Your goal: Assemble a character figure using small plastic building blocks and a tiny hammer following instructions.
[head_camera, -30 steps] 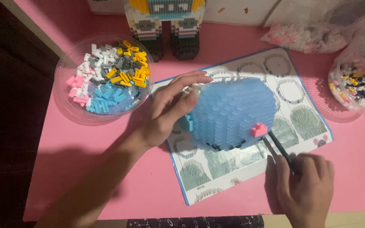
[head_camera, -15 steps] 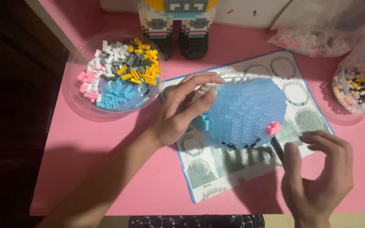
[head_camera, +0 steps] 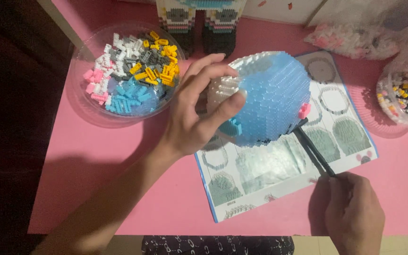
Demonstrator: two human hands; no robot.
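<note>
The blue block dome (head_camera: 272, 99) at frame centre is gripped by the left hand (head_camera: 197, 113); black tweezers (head_camera: 313, 151) pressing a pink brick (head_camera: 304, 110) are pinched in the right hand (head_camera: 355, 215). The shell looks largely built; loose bricks remain in the bowl (head_camera: 79, 101), upper left.

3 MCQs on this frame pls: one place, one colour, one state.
1. Where is the round tub of loose bricks?
A. left of the dome model
B. on the instruction sheet
C. under the right hand

2. What colour is most of the dome model?
A. yellow
B. light blue
C. grey

3. What is the left hand doing?
A. resting flat on the table
B. gripping the model
C. holding tweezers

Key: 1 A, it sits at upper left on the pink table. 2 B, the shell is blue. 3 B, fingers wrap its side; the right hand has the black tweezers.
</note>
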